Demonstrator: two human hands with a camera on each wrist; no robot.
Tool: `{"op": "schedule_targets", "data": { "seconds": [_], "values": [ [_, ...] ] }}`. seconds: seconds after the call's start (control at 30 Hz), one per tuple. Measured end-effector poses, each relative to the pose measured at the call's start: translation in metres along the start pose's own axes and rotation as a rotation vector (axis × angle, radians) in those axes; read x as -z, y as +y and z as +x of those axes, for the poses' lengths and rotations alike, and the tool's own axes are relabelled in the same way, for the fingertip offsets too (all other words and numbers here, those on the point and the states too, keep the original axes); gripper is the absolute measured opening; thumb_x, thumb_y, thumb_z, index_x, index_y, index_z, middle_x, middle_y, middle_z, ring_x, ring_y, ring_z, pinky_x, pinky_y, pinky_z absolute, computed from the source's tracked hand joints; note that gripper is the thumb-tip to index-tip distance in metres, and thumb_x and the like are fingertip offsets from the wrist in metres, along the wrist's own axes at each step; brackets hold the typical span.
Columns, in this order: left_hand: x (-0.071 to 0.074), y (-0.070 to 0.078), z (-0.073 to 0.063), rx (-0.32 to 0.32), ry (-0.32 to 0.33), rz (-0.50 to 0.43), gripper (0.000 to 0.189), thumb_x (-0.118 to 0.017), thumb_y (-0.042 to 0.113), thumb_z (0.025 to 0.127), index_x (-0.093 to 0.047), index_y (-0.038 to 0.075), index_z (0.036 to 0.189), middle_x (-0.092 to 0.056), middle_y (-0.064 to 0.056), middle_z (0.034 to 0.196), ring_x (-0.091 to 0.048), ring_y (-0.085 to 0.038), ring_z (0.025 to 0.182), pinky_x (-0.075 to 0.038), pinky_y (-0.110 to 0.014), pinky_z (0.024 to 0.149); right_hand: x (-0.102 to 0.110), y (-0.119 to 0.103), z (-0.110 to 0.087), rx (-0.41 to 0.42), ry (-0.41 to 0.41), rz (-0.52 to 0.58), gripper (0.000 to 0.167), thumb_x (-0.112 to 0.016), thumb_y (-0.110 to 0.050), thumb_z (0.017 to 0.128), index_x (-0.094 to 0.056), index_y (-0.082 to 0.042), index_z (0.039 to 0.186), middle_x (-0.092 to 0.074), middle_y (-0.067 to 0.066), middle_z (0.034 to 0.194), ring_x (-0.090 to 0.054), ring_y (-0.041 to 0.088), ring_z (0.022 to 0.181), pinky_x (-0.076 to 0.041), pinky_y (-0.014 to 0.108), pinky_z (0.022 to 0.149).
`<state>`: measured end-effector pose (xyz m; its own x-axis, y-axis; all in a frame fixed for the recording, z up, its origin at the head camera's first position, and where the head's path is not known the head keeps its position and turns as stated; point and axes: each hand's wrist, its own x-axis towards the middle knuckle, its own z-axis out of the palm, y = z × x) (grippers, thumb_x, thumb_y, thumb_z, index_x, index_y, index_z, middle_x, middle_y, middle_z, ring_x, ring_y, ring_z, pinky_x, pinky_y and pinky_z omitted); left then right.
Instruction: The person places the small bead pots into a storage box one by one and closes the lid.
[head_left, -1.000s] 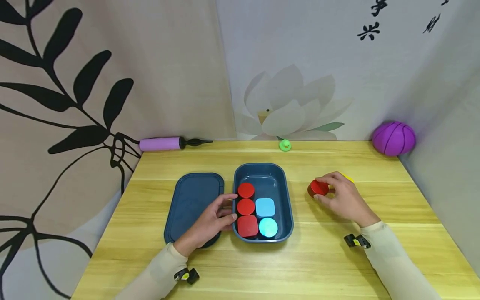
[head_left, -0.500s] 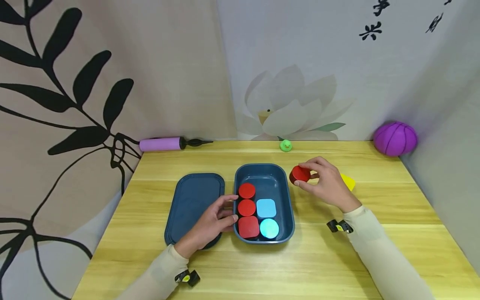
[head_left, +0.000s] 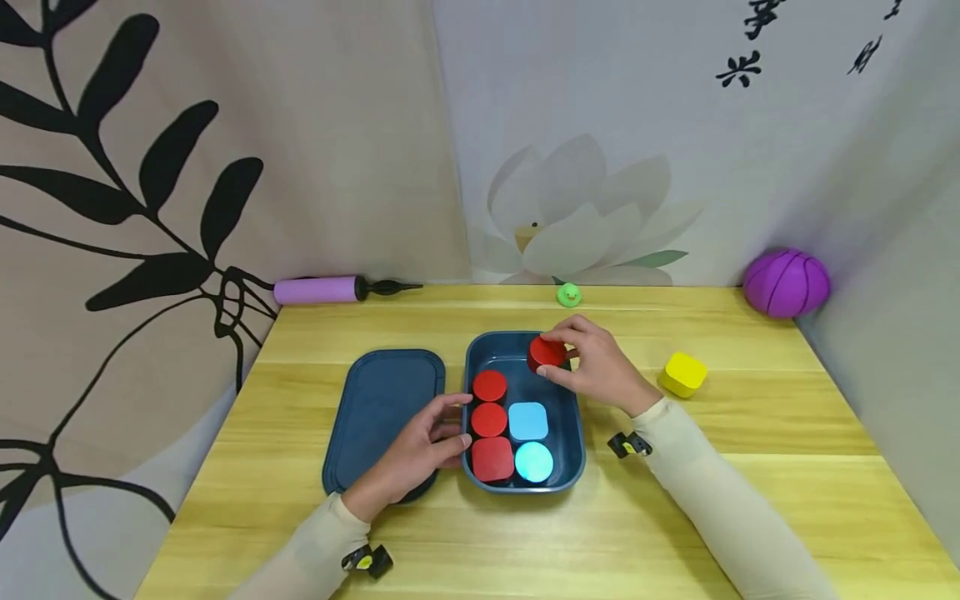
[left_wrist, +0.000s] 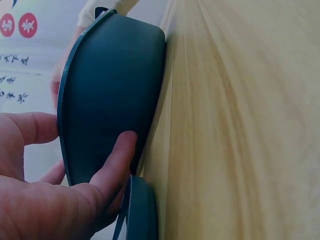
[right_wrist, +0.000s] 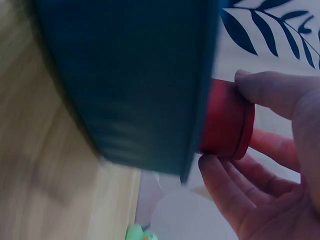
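Note:
My right hand (head_left: 596, 364) pinches a round red tub (head_left: 546, 353) between thumb and fingers, over the far right part of a dark blue box (head_left: 576, 433). In the right wrist view the red tub (right_wrist: 227, 120) is partly hidden behind the box wall (right_wrist: 130, 90). Against the box's left side rest the fingers of my left hand (head_left: 423, 450); in the left wrist view, the left hand (left_wrist: 55, 200) touches the rim and outer wall. Inside are two round red tubs (head_left: 490, 419), a squarish red one (head_left: 492, 460), a squarish light blue one (head_left: 528, 422) and a round light blue one (head_left: 534, 462).
A dark blue lid (head_left: 390, 408) lies left of the box, partly under my left hand. A yellow squarish tub (head_left: 683, 374) stands to the right. Along the back are a purple pump (head_left: 322, 290), a green duck (head_left: 568, 295) and a purple ball (head_left: 786, 282).
My right hand has carried the round red tub leftward from the right of the table to above the box. The yellow tub is now uncovered. My left hand has stayed at the box.

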<state>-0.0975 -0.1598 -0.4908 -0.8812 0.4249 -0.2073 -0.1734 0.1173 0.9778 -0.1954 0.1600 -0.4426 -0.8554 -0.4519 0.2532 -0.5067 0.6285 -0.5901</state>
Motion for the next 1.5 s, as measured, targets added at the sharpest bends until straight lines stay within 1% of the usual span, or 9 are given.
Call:
{"op": "schedule_targets", "data": {
  "seconds": [0.13, 0.3, 0.4, 0.53, 0.7, 0.8, 1.2, 1.3, 1.5],
  "values": [
    [-0.001, -0.001, -0.001, -0.005, 0.002, 0.005, 0.06, -0.066, 0.016, 0.105, -0.041, 0.019, 0.16, -0.043, -0.022, 0.159, -0.059, -0.034, 0.135, -0.063, -0.041, 0.094, -0.017, -0.005, 0.005, 0.034, -0.038, -0.045, 0.051, -0.087, -0.033, 0.089, -0.074, -0.006, 0.131, -0.066, 0.008, 0.126, -0.065, 0.024, 0.108, -0.063, 0.041, 0.087],
    [-0.001, 0.0, 0.0, 0.001, 0.003, 0.007, 0.061, -0.066, 0.017, 0.105, -0.041, 0.019, 0.16, -0.044, -0.021, 0.158, -0.059, -0.035, 0.135, -0.063, -0.042, 0.094, -0.032, -0.01, 0.008, 0.045, -0.108, -0.079, 0.052, -0.084, -0.034, 0.091, -0.072, -0.006, 0.133, -0.068, 0.009, 0.128, -0.066, 0.023, 0.108, -0.062, 0.037, 0.089],
    [-0.001, 0.0, 0.0, -0.001, 0.004, 0.003, 0.061, -0.066, 0.017, 0.105, -0.041, 0.019, 0.16, -0.044, -0.022, 0.158, -0.058, -0.037, 0.136, -0.063, -0.043, 0.095, -0.036, -0.012, 0.009, 0.045, -0.136, -0.106, 0.052, -0.084, -0.033, 0.092, -0.071, -0.006, 0.135, -0.068, 0.009, 0.132, -0.066, 0.023, 0.112, -0.062, 0.038, 0.093],
    [-0.001, -0.001, 0.0, -0.003, 0.0, 0.0, 0.061, -0.066, 0.017, 0.105, -0.04, 0.018, 0.161, -0.043, -0.022, 0.158, -0.058, -0.037, 0.137, -0.063, -0.043, 0.096, -0.04, -0.014, 0.007, 0.054, -0.172, -0.157, 0.053, -0.083, -0.035, 0.092, -0.071, -0.007, 0.135, -0.069, 0.009, 0.131, -0.067, 0.023, 0.114, -0.061, 0.04, 0.097],
    [0.0, -0.002, -0.001, 0.005, 0.005, 0.002, 0.061, -0.067, 0.017, 0.105, -0.041, 0.018, 0.16, -0.044, -0.022, 0.158, -0.058, -0.037, 0.137, -0.063, -0.043, 0.095, -0.045, -0.014, 0.004, 0.091, -0.225, -0.22, 0.05, -0.079, -0.04, 0.095, -0.072, -0.01, 0.134, -0.071, 0.006, 0.125, -0.067, 0.018, 0.106, -0.062, 0.035, 0.093],
    [0.001, -0.001, -0.002, 0.007, 0.005, 0.002, 0.061, -0.067, 0.017, 0.105, -0.041, 0.018, 0.16, -0.044, -0.023, 0.158, -0.058, -0.037, 0.136, -0.063, -0.043, 0.095, -0.046, -0.014, 0.004, 0.106, -0.239, -0.237, 0.049, -0.077, -0.044, 0.097, -0.073, -0.011, 0.133, -0.072, 0.004, 0.124, -0.066, 0.016, 0.104, -0.061, 0.033, 0.09],
    [0.0, -0.001, 0.002, -0.001, -0.005, -0.002, 0.06, -0.067, 0.017, 0.105, -0.041, 0.018, 0.16, -0.044, -0.023, 0.157, -0.06, -0.034, 0.133, -0.063, -0.043, 0.094, -0.041, -0.01, 0.004, 0.094, -0.224, -0.183, 0.049, -0.077, -0.041, 0.097, -0.073, -0.008, 0.132, -0.072, 0.006, 0.123, -0.065, 0.018, 0.105, -0.062, 0.035, 0.092],
    [0.0, -0.001, 0.003, -0.001, -0.005, -0.004, 0.061, -0.067, 0.017, 0.105, -0.041, 0.018, 0.16, -0.044, -0.023, 0.157, -0.06, -0.034, 0.133, -0.063, -0.042, 0.094, -0.04, -0.009, 0.003, 0.096, -0.196, -0.155, 0.047, -0.076, -0.04, 0.097, -0.073, -0.008, 0.131, -0.073, 0.006, 0.123, -0.066, 0.019, 0.105, -0.062, 0.037, 0.093],
    [0.0, -0.001, 0.001, 0.008, 0.0, -0.009, 0.062, -0.067, 0.016, 0.105, -0.04, 0.015, 0.16, -0.045, -0.023, 0.157, -0.06, -0.034, 0.134, -0.064, -0.04, 0.094, -0.03, -0.008, -0.004, 0.107, -0.131, -0.087, 0.044, -0.077, -0.035, 0.098, -0.072, -0.007, 0.131, -0.073, 0.011, 0.122, -0.071, 0.025, 0.101, -0.063, 0.039, 0.087]
  ]
}}
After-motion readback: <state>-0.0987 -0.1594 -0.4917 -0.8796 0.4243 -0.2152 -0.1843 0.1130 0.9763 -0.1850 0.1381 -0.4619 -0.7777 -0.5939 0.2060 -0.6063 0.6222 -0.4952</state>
